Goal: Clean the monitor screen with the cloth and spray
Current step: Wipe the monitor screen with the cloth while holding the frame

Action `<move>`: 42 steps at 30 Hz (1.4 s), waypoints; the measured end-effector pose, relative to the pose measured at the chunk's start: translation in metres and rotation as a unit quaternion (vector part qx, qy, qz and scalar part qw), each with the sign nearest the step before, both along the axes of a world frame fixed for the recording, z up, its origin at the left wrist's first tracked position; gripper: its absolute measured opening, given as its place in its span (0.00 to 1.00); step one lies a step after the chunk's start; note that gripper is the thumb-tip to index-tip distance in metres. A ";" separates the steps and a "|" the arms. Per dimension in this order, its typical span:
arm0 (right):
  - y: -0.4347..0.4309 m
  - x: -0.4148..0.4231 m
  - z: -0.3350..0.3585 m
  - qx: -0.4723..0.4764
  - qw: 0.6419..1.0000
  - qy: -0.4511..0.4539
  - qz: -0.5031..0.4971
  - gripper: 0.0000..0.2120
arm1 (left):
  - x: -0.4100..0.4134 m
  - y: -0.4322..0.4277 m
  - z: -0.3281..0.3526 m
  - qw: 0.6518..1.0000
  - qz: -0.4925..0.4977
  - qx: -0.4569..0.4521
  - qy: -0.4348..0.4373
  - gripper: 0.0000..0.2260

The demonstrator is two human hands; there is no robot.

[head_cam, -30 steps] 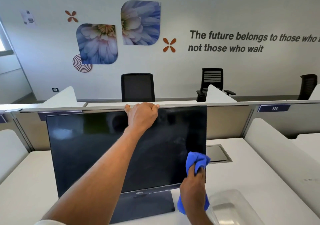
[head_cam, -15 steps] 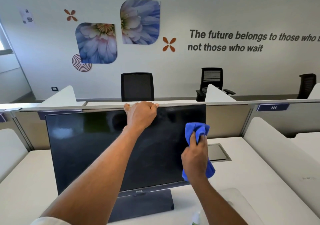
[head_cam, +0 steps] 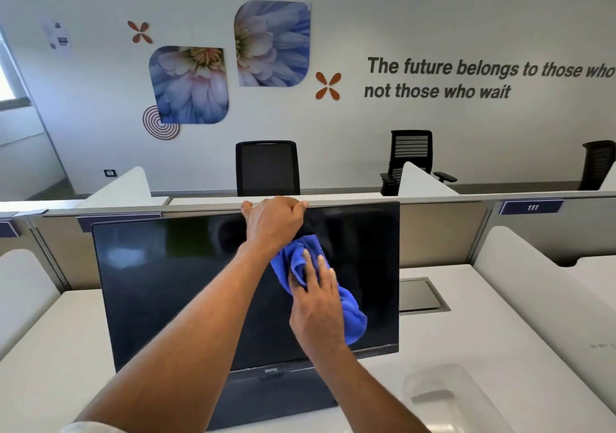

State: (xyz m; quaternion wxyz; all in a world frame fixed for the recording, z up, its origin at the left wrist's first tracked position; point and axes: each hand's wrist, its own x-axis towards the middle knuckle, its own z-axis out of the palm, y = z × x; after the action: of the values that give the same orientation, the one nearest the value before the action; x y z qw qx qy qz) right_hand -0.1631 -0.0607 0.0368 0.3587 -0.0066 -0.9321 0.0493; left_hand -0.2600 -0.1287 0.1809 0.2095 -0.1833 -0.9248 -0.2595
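Observation:
A black monitor [head_cam: 160,282] stands on a white desk [head_cam: 50,349], its screen dark and facing me. My left hand [head_cam: 273,222] grips the monitor's top edge near the middle, fingers curled over the back. My right hand [head_cam: 316,306] presses a crumpled blue cloth [head_cam: 350,316] flat against the screen, right of centre and just under my left hand. The cloth bulges out above and to the right of my fingers. No spray bottle shows in this view.
A clear plastic container [head_cam: 446,396] sits on the desk at the lower right. A grey cable hatch [head_cam: 420,294] lies behind the monitor's right side. Beige partitions [head_cam: 440,232] back the desk, with black office chairs [head_cam: 266,169] beyond.
My right hand carried the cloth up from the screen's lower right corner, along the right edge, then left toward the centre. My left hand kept its grip on the top edge.

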 end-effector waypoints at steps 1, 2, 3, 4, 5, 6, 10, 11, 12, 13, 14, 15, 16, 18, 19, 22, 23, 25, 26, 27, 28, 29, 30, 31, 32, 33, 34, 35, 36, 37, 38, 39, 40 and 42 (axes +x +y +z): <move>0.008 -0.001 0.002 -0.004 1.000 -0.002 -0.022 0.31 | 0.000 -0.001 0.001 1.000 -0.004 -0.001 -0.006 0.24; 0.017 -0.001 0.005 -0.015 0.998 -0.007 -0.057 0.30 | 0.000 -0.002 0.002 1.000 -0.007 -0.003 -0.012 0.24; 0.030 -0.002 0.008 -0.036 0.995 -0.010 -0.098 0.29 | 0.000 -0.003 0.003 1.000 -0.009 -0.004 -0.017 0.24; 0.044 -0.003 0.011 -0.067 0.988 -0.012 -0.140 0.29 | 0.000 -0.004 0.003 1.000 -0.012 -0.003 -0.018 0.24; 0.058 -0.003 0.013 -0.103 0.979 -0.012 -0.176 0.29 | 0.001 -0.004 0.003 1.000 -0.016 -0.001 -0.018 0.24; 0.070 -0.003 0.014 -0.132 0.971 -0.010 -0.200 0.30 | 0.001 -0.004 0.002 1.000 -0.020 0.001 -0.020 0.24; 0.080 0.001 0.011 -0.151 0.965 -0.010 -0.215 0.31 | -0.001 -0.001 0.000 0.999 -0.016 0.003 -0.029 0.22; 0.074 0.000 0.011 -0.150 0.965 -0.009 -0.214 0.31 | -0.001 -0.001 0.000 0.999 -0.014 0.001 -0.031 0.22; 0.065 -0.001 0.009 -0.147 0.966 -0.012 -0.214 0.31 | -0.001 -0.002 0.000 0.999 -0.013 -0.002 -0.030 0.23; 0.055 -0.002 0.007 -0.133 0.969 -0.020 -0.209 0.31 | -0.001 -0.002 0.001 0.999 -0.014 -0.005 -0.029 0.23; 0.043 -0.003 0.004 -0.104 0.975 -0.031 -0.195 0.31 | -0.001 -0.003 0.001 0.999 -0.014 -0.008 -0.030 0.23; 0.029 -0.003 0.001 -0.071 0.981 -0.046 -0.172 0.31 | -0.001 -0.003 0.002 0.999 -0.013 -0.009 -0.033 0.23; 0.016 -0.002 -0.001 -0.044 0.987 -0.057 -0.145 0.31 | -0.001 -0.003 0.002 0.999 -0.013 -0.009 -0.037 0.23; -0.007 0.000 -0.002 -0.019 0.995 -0.051 -0.086 0.30 | -0.001 -0.005 0.003 0.999 -0.021 -0.012 -0.044 0.23; -0.015 0.001 -0.002 -0.017 0.997 -0.043 -0.057 0.30 | 0.000 -0.006 0.004 0.998 -0.030 -0.015 -0.049 0.23; -0.012 0.002 -0.001 -0.037 0.999 -0.009 -0.029 0.29 | 0.003 -0.023 0.010 0.997 -0.025 -0.026 -0.062 0.19; -0.004 0.001 -0.001 -0.041 0.998 0.004 -0.042 0.28 | 0.002 -0.034 0.012 0.997 0.006 -0.036 -0.065 0.19; 0.015 0.000 0.003 -0.060 0.994 0.021 -0.088 0.26 | -0.004 -0.065 0.015 0.993 0.088 -0.054 -0.058 0.20; 0.026 -0.001 0.005 -0.077 0.990 0.021 -0.118 0.25 | -0.008 -0.084 0.014 0.989 0.126 -0.056 -0.049 0.20; 0.035 -0.001 0.007 -0.101 0.984 0.012 -0.145 0.25 | -0.011 -0.104 0.012 0.985 0.160 -0.053 -0.043 0.20; 0.041 -0.002 0.008 -0.123 0.979 0.000 -0.164 0.26 | -0.014 -0.123 0.009 0.980 0.191 -0.044 -0.039 0.21; 0.044 -0.003 0.009 -0.139 0.975 -0.014 -0.173 0.27 | -0.016 -0.142 0.006 0.975 0.217 -0.032 -0.036 0.22; 0.042 -0.005 0.008 -0.145 0.974 -0.023 -0.175 0.27 | -0.017 -0.158 0.002 0.971 0.238 -0.020 -0.034 0.23; 0.039 -0.007 0.008 -0.147 0.973 -0.026 -0.178 0.27 | -0.018 -0.169 0.000 0.967 0.253 -0.009 -0.035 0.23; 0.032 -0.009 0.007 -0.148 0.972 -0.023 -0.179 0.27 | -0.019 -0.178 -0.003 0.964 0.263 0.000 -0.042 0.24; 0.022 -0.012 0.008 -0.149 0.972 -0.023 -0.180 0.27 | -0.018 -0.183 -0.005 0.963 0.264 0.007 -0.052 0.25; 0.010 -0.014 0.009 -0.146 0.973 -0.026 -0.179 0.27 | -0.018 -0.186 -0.006 0.963 0.261 0.013 -0.059 0.26; -0.003 -0.017 0.008 -0.135 0.975 -0.035 -0.172 0.27 | -0.017 -0.187 -0.007 0.965 0.257 0.016 -0.060 0.27; -0.014 -0.020 0.006 -0.117 0.978 -0.049 -0.163 0.28 | -0.015 -0.186 -0.007 0.966 0.251 0.019 -0.058 0.27; -0.027 -0.024 0.003 -0.096 0.981 -0.070 -0.150 0.28 | -0.014 -0.186 -0.006 0.967 0.246 0.021 -0.056 0.27; -0.040 -0.027 0.001 -0.080 0.984 -0.093 -0.130 0.27 | -0.012 -0.185 -0.005 0.968 0.242 0.021 -0.055 0.27; -0.052 -0.029 -0.001 -0.068 0.986 -0.107 -0.111 0.27 | -0.010 -0.184 -0.004 0.969 0.239 0.020 -0.055 0.27; -0.066 -0.030 0.000 -0.059 0.988 -0.109 -0.095 0.28 | -0.010 -0.184 -0.003 0.970 0.237 0.018 -0.056 0.26; -0.090 -0.027 0.005 -0.045 0.993 -0.076 -0.072 0.30 | -0.009 -0.184 -0.003 0.971 0.233 0.016 -0.055 0.25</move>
State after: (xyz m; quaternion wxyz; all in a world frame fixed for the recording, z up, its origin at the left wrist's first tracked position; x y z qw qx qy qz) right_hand -0.1897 -0.1507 0.0422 0.2883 -0.0933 -0.9507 0.0652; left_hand -0.2685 -0.3126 0.1783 0.2156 0.0548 -0.9480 -0.2278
